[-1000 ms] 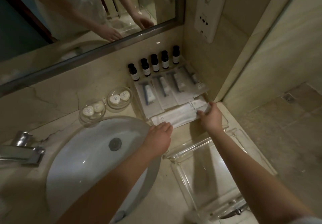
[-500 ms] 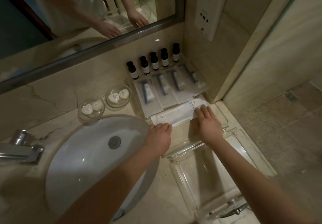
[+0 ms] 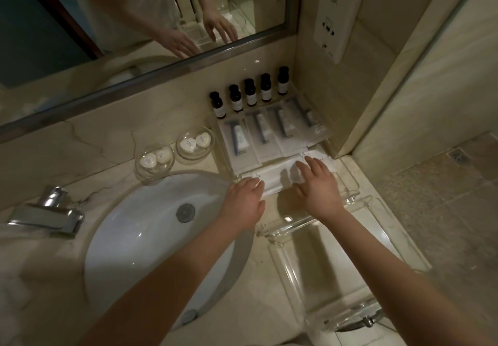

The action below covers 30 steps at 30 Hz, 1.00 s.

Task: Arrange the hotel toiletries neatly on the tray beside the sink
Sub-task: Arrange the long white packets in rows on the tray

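A clear tray (image 3: 349,191) sits in the counter's back right corner. Several small dark bottles (image 3: 250,92) stand in a row at its back. In front of them lie several white sachets (image 3: 264,139) side by side. Across the tray's front lie long white packets (image 3: 277,177). My left hand (image 3: 244,202) rests with curled fingers on the packets' left end. My right hand (image 3: 316,181) lies flat, fingers spread, on their right part, grasping nothing.
Two glass dishes (image 3: 155,160) (image 3: 194,142) with small white soaps stand left of the tray. The white sink (image 3: 151,240) and chrome tap (image 3: 49,212) lie further left. A second clear tray (image 3: 347,265) sits nearer me. A mirror (image 3: 134,22) and wall socket (image 3: 332,19) are behind.
My right hand let go of the packets' right end and slid left, now flat on top of them. My left hand stayed at the left end.
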Motion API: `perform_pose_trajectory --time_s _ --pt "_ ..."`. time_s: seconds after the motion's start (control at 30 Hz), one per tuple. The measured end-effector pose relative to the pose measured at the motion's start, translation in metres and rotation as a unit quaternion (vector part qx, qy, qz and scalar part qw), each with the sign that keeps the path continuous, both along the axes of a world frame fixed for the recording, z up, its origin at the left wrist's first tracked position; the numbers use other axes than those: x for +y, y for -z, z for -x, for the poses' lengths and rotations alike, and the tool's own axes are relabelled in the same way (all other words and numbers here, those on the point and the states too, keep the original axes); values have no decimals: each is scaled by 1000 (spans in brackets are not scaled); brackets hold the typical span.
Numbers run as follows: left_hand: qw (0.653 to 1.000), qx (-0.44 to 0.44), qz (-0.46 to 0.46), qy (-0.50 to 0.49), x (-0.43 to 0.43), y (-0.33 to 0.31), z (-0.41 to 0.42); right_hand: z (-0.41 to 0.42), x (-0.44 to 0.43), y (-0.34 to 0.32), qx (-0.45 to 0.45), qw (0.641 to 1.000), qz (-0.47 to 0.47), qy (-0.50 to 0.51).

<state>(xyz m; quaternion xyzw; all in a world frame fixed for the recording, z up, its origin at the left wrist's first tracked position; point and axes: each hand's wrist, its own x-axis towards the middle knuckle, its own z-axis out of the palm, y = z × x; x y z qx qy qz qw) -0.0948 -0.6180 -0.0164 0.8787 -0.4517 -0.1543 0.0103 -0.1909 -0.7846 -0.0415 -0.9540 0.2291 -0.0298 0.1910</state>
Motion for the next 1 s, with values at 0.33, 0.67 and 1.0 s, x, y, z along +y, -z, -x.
perform_pose_trajectory --time_s 0.33,0.67,1.0 --pt "973 -11 75 -216 137 -39 -12 -47 119 -46 -63 981 -55 -174" --pt "908 -18 54 -415 337 -37 2 -99 288 -61 54 933 -106 -340" --pt "783 76 24 -617 523 -15 -9 -154 449 -47 190 867 -16 -460"
